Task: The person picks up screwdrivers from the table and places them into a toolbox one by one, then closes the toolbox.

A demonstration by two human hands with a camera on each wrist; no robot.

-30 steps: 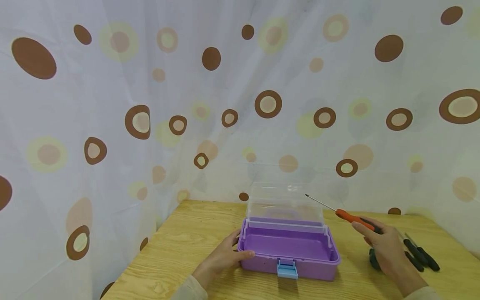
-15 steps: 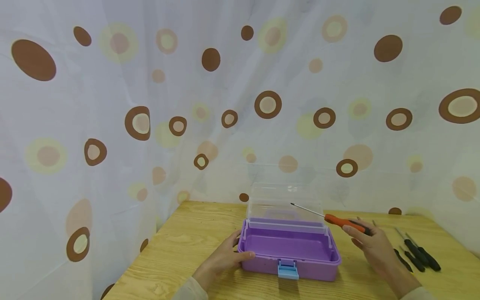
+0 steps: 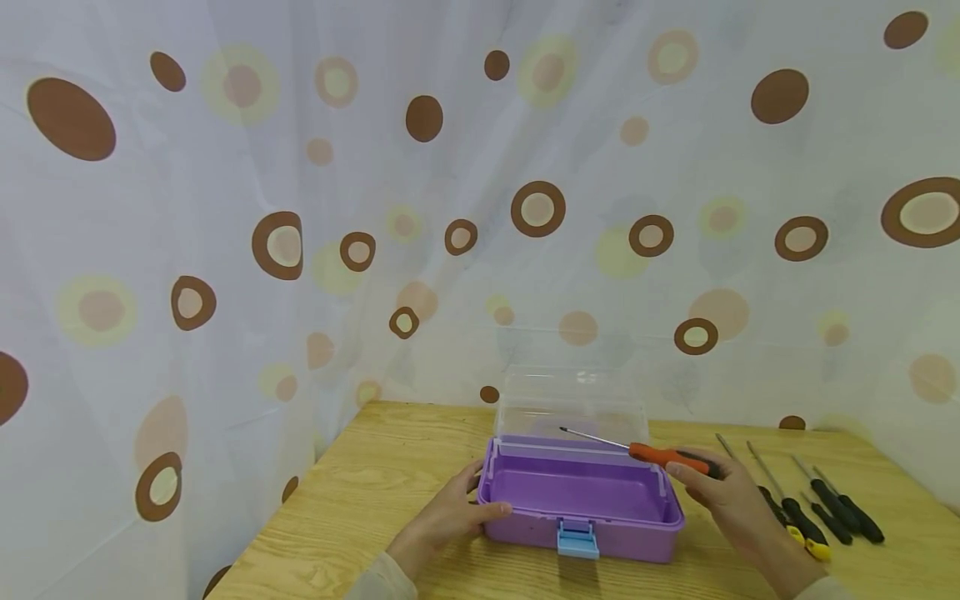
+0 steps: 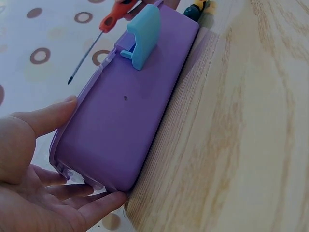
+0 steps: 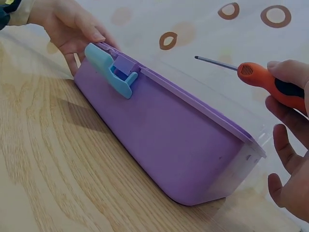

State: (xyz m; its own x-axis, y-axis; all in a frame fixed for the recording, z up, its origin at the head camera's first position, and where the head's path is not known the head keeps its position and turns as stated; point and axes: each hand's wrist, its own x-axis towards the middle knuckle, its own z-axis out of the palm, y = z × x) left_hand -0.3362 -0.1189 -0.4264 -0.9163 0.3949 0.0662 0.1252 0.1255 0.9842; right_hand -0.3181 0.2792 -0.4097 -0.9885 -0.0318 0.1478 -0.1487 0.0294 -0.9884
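Observation:
A purple toolbox [image 3: 630, 542] stands on the table with its clear lid [image 3: 570, 396] raised at the back and a light blue latch [image 3: 577, 542] hanging at the front. Nothing lies in its visible inside. My left hand [image 3: 448, 510] holds the box's left end, thumb at the front rim and fingers against the side, as the left wrist view shows. In my right hand [image 3: 729, 502], thumb and fingers pinch the orange-and-black handle of a screwdriver [image 5: 256, 75]. Its shaft points left over the box's back part, and the handle is above the right end.
Several dark-handled screwdrivers [image 3: 832, 504] lie on the wooden table [image 3: 337, 517] right of the box. Two of them, partly behind my right forearm, have yellow handle ends [image 3: 817, 548]. A patterned curtain [image 3: 450, 167] hangs behind and left of the table.
My right hand has moved left and slightly down with the screwdriver, bringing it over the box. More of the screwdrivers on the table now show. The left hand and the box stay put.

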